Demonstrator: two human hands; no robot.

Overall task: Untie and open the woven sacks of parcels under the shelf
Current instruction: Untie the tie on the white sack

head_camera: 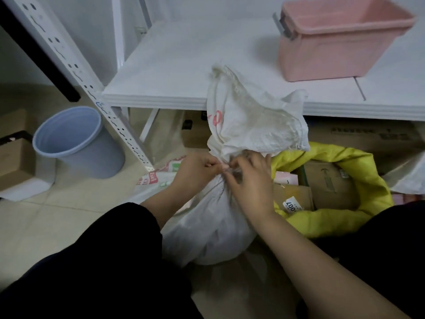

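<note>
Untying the white sack (207,226): the left hand (195,171) and right hand (250,183) meet at its gathered neck, which lies just beyond the knuckles of both. The fingers of each hand are curled inward and the fingertips pinch at the binding there; the tie itself is too small and blurred to make out. The loose top of the sack flares up beyond the hands and leans against the edge of the shelf (161,97), while its full body lies below the wrists on the floor (46,226). Both forearms reach forward and converge, the left wrist bent inward, the right hand lying over the neck with its back upward. To do this step well, one hand should probably hold the neck steady while the other works a single strand loose, easing rather than tugging, since pulling the wrong end would likely tighten the knot. Just right of the right hand a yellow sack (368,180) already stands open, boxes (326,178) showing inside
</note>
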